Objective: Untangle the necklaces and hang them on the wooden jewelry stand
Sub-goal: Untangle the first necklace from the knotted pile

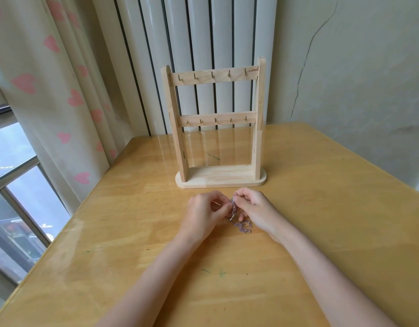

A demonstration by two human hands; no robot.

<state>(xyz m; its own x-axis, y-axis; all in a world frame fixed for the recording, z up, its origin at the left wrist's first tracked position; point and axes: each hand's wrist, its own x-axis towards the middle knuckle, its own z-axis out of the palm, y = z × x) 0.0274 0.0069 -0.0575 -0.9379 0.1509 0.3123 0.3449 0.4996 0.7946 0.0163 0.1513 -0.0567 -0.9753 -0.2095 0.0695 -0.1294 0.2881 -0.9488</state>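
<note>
A tangle of thin silver-purple necklaces (242, 226) lies on the wooden table (321, 220), part of it lifted between my hands. My left hand (203, 215) pinches the raised chain from the left. My right hand (255, 208) pinches the same bunch from the right, fingers curled. The rest of the chain trails on the table below my right palm. Just behind my hands stands the wooden jewelry stand (215, 123), upright, with two crossbars of small metal hooks. All hooks are bare.
A white radiator (199, 38) stands behind the stand. Curtains with pink hearts (62, 90) hang at the left beside a window. The table's left edge runs diagonally near the curtain; a cracked wall is at the right.
</note>
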